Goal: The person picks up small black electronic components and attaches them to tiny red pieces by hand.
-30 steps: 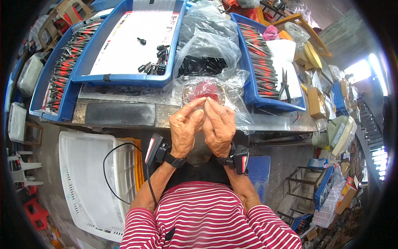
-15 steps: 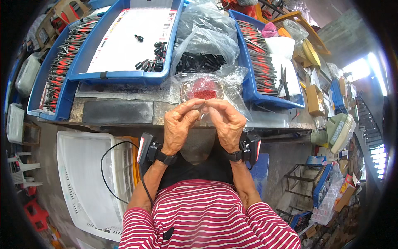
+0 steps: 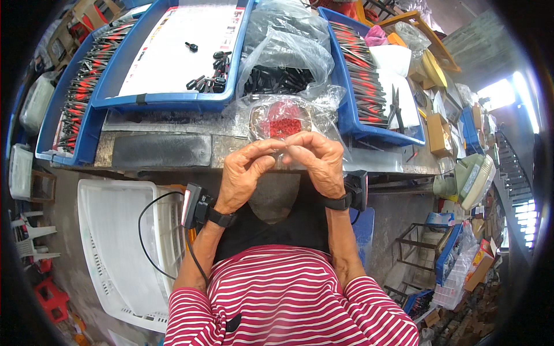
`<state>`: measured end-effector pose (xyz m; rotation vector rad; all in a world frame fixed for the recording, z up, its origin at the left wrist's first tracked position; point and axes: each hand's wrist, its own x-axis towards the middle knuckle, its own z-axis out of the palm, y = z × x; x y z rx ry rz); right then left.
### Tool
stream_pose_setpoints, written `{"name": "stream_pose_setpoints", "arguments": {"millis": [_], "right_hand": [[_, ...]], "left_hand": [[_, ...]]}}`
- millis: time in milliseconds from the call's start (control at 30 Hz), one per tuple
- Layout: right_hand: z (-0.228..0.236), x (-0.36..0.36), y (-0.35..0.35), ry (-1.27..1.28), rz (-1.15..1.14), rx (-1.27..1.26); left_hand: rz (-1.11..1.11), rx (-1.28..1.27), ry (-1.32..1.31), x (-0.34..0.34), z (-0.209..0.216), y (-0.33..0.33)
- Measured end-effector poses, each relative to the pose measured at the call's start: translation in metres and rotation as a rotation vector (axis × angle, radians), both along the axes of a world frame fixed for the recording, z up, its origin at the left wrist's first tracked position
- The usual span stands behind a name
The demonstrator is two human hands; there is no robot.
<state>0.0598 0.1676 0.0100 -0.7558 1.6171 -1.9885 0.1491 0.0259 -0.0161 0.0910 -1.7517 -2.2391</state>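
Note:
Over the front edge of the bench, my left hand (image 3: 244,172) and my right hand (image 3: 321,164) meet fingertip to fingertip. Both have thumb and forefinger pinched together. Whatever lies between the tips is too small to make out. Just beyond them sits a clear plastic bag (image 3: 323,113) with a heap of tiny red pieces (image 3: 284,124). Farther back, a larger clear bag (image 3: 283,51) holds many small black parts (image 3: 276,82). Several black knob-like pieces (image 3: 216,74) rest on white paper in a blue tray (image 3: 173,102) to the left.
Slim red-and-black pieces fill a blue bin (image 3: 86,155) at far left and another blue bin (image 3: 341,115) at right. Pliers (image 3: 396,109) lie in the right bin. A dark flat pad (image 3: 161,151) lies on the bench; a white plastic crate (image 3: 118,254) stands below, left.
My wrists have spread apart, the left going left and the right going right and slightly up. The fingertips still meet in nearly the same place.

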Motion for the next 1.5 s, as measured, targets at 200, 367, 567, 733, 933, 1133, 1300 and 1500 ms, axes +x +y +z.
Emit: {"name": "stream_pose_setpoints", "arguments": {"millis": [200,367,567,733,933,1133,1300,1500], "right_hand": [[0.001,-0.004,0.000,0.054,0.058,-0.013],[0.003,-0.005,0.001,0.049,0.059,0.021],[0.004,-0.010,0.007,0.056,0.112,0.108],[0.002,-0.008,0.005,0.038,0.113,0.107],[0.001,-0.001,0.000,0.111,-0.015,0.105],[0.000,-0.003,-0.001,0.255,-0.018,0.153],[-0.003,-0.001,-0.004,0.490,-0.132,0.164],[-0.009,0.005,-0.010,0.613,-0.226,0.124]], "left_hand": [[-0.044,0.052,-0.010,0.001,0.002,-0.001],[-0.052,0.050,-0.007,0.001,0.002,-0.001],[-0.038,0.002,0.068,-0.001,-0.001,0.000],[0.020,-0.088,0.066,-0.001,0.000,0.001],[0.032,-0.125,-0.038,0.001,0.008,0.003],[0.051,-0.117,0.009,-0.002,0.002,0.010],[0.096,-0.069,-0.001,0.000,0.001,0.018],[0.140,0.109,-0.046,0.001,-0.002,0.027]]}}
